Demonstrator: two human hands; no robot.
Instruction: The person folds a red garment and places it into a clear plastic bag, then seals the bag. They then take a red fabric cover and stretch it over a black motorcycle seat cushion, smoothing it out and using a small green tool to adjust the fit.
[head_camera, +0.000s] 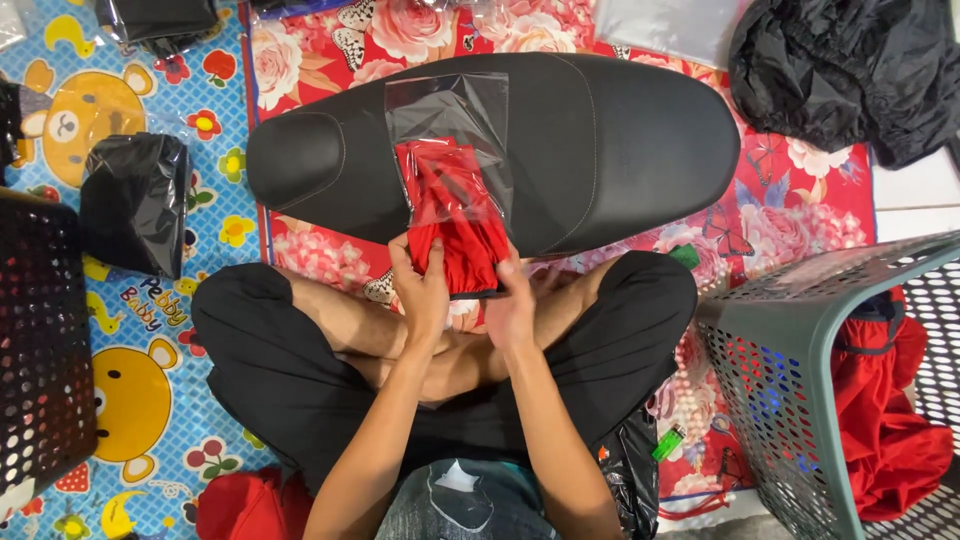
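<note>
From the head camera, I see my left hand (425, 290) and right hand (512, 300) just below the centre of the frame. Both are closed around the lower end of a folded red cloth (455, 225), which sits partly inside a clear plastic bag (455, 125). The left hand pinches the cloth and the bag mouth on the left side, and the right grips the right edge.

The bag lies across a long black seat (600, 140) that spans the upper middle of the frame.

I judge the cloth to be light, soft and floppy, so it will bunch unless held by its folded bottom edge. The bag looks thin and slick and apt to slide on the seat, and its open rim beside my thumbs seems the best place to hold it.

The seat top gives smooth, open room above the bag toward the upper frame. My crossed legs close in from below. A grey basket (790, 360) holding more red cloth (890, 420) stands at the lower right, well apart. A black crate (40, 350) lines the left edge, with a black bundle (135, 200) beside it.
</note>
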